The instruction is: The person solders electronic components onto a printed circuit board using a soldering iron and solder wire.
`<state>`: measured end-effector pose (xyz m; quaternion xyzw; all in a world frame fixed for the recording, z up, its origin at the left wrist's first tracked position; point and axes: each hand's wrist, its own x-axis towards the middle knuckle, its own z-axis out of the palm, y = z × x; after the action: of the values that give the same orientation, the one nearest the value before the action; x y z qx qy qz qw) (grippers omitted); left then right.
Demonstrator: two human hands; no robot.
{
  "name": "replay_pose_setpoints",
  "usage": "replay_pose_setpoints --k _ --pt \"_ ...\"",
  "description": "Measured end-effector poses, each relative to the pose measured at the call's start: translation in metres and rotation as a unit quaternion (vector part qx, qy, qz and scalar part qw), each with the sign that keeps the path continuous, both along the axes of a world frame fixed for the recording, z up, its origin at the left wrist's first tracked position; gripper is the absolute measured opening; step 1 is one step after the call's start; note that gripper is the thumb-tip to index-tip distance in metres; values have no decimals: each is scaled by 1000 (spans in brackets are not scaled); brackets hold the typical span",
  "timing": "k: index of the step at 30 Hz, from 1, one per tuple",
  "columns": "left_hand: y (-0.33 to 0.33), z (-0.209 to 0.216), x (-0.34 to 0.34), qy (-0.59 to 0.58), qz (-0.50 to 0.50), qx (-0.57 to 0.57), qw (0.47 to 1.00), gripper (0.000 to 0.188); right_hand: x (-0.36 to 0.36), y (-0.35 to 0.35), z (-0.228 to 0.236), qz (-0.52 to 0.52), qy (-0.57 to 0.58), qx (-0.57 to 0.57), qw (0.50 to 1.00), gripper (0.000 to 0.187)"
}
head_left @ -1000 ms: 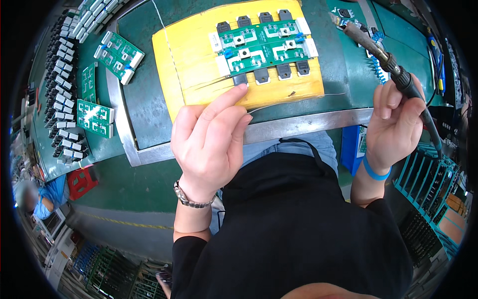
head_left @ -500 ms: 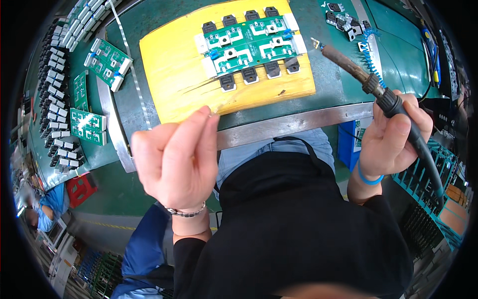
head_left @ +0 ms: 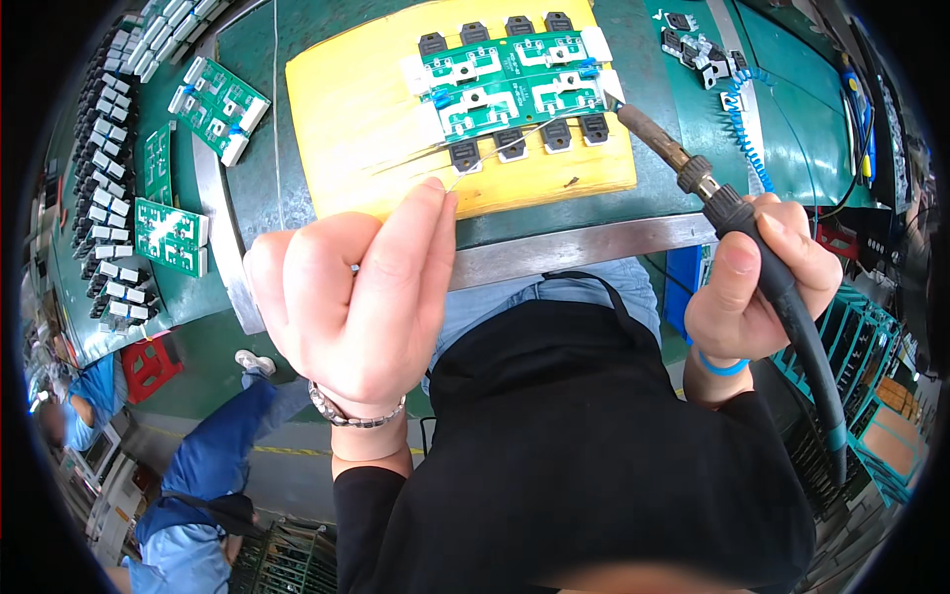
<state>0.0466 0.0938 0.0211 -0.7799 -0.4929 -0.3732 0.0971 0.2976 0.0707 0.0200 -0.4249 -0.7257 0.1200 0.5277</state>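
Observation:
Gripped in my right hand (head_left: 752, 287) is a soldering iron (head_left: 730, 210); its tip is at the right end of a green circuit board (head_left: 503, 91). Whether the tip touches the board I cannot tell. My left hand (head_left: 351, 297) pinches a thin solder wire (head_left: 515, 147) between thumb and forefinger, and the wire runs up across the lower right of the board. Black three-legged components stick out along the board's far and near edges, with white blocks at its ends. Under the board lies a yellow slab (head_left: 346, 139).
More circuit boards (head_left: 220, 111) lie at the left, beside long rows of black-and-white components (head_left: 111, 188). Loose black components (head_left: 698, 54) and a coiled blue cord (head_left: 734, 114) are at the far right. A metal strip (head_left: 554, 238) edges the bench. Another person (head_left: 203, 470) is at the lower left.
The soldering iron has moved left, bringing its tip to the board's right end. My left hand has shifted slightly right and up, and the solder wire now shows reaching across the board.

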Motion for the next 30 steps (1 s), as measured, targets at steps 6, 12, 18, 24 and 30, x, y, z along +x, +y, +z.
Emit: replay_pose_setpoints --k 6,12,18,24,30 --pt "1 2 4 7 -10 4 1000 30 -6 3 -2 11 -5 9 1000 37" --pt "4 2 5 5 -16 16 1000 30 -9 6 -2 14 10 15 1000 35" --pt "4 5 6 12 -16 9 1000 30 -12 8 1 16 6 11 1000 34" --pt "6 2 8 8 -27 16 999 30 -13 6 3 6 3 5 1000 28" --pt "8 0 11 2 -37 12 999 29 -13 5 2 4 5 3 1000 28"
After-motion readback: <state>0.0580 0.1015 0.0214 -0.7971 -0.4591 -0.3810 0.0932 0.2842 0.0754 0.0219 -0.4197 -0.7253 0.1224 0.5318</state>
